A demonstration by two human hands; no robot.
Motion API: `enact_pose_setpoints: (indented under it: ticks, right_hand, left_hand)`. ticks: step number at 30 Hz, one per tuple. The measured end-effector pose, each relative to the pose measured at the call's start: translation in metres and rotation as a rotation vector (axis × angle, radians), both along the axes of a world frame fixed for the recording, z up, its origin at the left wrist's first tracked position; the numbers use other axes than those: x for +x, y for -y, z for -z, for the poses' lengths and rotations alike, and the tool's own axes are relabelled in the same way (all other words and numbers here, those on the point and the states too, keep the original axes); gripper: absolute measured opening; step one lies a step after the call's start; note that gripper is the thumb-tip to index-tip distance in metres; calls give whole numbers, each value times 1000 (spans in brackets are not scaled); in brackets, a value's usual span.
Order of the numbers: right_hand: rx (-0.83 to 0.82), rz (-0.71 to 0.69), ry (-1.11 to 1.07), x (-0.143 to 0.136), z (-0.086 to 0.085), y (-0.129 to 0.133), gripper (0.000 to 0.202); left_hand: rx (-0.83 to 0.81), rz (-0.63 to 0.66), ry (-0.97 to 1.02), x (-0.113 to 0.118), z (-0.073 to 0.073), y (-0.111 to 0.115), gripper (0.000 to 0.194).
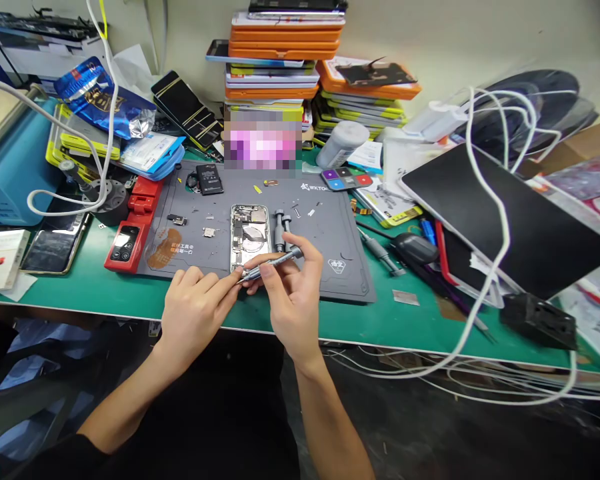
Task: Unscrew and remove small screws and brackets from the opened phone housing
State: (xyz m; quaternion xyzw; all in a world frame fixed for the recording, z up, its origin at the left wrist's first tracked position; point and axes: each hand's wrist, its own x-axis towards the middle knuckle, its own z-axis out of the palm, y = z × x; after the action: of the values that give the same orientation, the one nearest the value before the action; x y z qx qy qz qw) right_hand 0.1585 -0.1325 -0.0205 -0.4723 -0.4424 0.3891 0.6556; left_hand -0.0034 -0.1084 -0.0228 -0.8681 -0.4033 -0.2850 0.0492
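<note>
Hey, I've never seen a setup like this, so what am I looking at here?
There is no robot: these are a person's bare hands, seen by a camera worn on the head, looking forward and down. The right hand holds a slim gray tool; the left hand has its fingers near the tool's tip, by the lower end of an opened phone. The phone lies on a gray mat, with small loose parts around it. Stacked cases stand behind.

Grey mat (330, 243) is bearing white "WKTO" near its far right corner, ending unclear; small characters near left edge are staying illegible.
</note>
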Motion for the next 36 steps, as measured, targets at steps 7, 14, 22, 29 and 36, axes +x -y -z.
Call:
enact_pose_setpoints:
  ticks: [7, 14, 22, 29, 36]
  right_hand:
    - [13, -3, 38, 0, 2, 1, 40]
    - [48, -20, 77, 0, 7, 1, 42]
    - [56, -45, 75, 1, 6, 2, 40]
    - [147, 86, 82, 1, 3, 1, 40]
    - [401, 398, 365, 9, 2, -10, 56]
  left_hand:
    - [-19, -10, -6, 0, 2, 1, 23]
    - [1, -19, -15, 1, -1, 1, 21]
    - [-15, -30, -14, 1, 1, 2, 23]
    - [-1, -11, -6, 1, 0, 1, 33]
    - [8, -7, -20, 0, 1, 2, 33]
